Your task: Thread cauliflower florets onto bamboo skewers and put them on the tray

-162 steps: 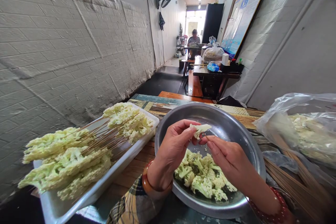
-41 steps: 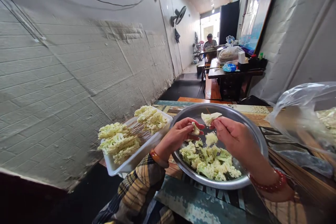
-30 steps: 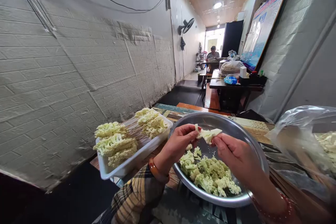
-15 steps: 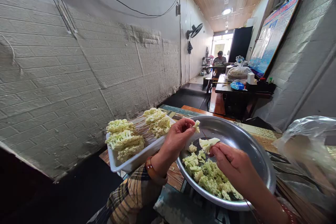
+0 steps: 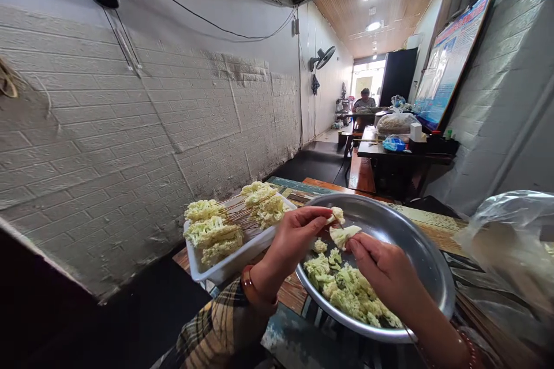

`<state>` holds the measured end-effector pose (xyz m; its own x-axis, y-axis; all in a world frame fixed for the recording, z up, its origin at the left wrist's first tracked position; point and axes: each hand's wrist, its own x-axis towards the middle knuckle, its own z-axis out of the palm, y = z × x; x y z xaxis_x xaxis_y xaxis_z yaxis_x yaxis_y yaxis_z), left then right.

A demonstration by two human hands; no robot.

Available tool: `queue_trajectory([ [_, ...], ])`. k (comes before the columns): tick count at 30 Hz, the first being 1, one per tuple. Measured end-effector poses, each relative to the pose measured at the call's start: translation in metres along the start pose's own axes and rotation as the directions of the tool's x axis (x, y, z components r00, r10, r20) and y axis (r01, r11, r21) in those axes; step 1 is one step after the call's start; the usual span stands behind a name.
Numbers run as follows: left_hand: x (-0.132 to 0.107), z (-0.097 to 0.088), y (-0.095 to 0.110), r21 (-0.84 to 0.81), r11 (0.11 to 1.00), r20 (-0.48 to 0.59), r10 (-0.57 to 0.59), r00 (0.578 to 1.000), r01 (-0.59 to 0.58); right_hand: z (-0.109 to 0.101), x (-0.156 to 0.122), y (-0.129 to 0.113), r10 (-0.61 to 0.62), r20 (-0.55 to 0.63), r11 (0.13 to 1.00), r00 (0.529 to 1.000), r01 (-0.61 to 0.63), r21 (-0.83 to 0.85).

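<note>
Left hand (image 5: 298,234) pinches a small floret (image 5: 337,214); right hand (image 5: 383,265) grips a larger floret (image 5: 344,236), apparently on a thin stick (image 5: 338,221), mostly hidden. Both over the steel bowl (image 5: 402,236), loose florets (image 5: 352,294) below. Step in hand looks like skewering; next move calls for lining up small floret and stick tip. Open room over bowl's far side; plastic bag (image 5: 504,230) right, tray (image 5: 236,259) near tabletop's (image 5: 296,331) left edge.
</note>
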<state>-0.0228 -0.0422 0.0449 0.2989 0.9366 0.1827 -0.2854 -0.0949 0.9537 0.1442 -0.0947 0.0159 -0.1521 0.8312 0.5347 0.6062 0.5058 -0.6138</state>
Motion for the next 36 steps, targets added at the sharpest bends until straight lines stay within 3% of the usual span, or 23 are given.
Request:
queue_trajectory([
  [6, 0.0002, 0.0007, -0.0004, 0.101, 0.995, -0.020, 0.005, 1.000, -0.003, -0.0003, -0.0005, 0.0020, -0.003, 0.013, 1.000, 1.000, 0.003, -0.003],
  [14, -0.0001, -0.0012, 0.0029, 0.092, 0.995, -0.109, 0.048, 0.993, -0.038, 0.0004, -0.0045, -0.0032, -0.030, 0.036, 1.000, 0.999, 0.030, 0.000],
  [26, -0.0023, -0.0004, 0.0060, 0.024, 0.996, -0.109, 0.091, 0.990, -0.089, 0.0004, -0.0055, -0.0048, -0.057, 0.022, 0.998, 0.998, 0.057, -0.034],
  [36, -0.0027, -0.0029, 0.0074, 0.102, 0.993, -0.071, 0.072, 0.995, -0.064, 0.0005, -0.0070, -0.0037, -0.071, -0.008, 0.997, 0.997, 0.071, -0.025],
])
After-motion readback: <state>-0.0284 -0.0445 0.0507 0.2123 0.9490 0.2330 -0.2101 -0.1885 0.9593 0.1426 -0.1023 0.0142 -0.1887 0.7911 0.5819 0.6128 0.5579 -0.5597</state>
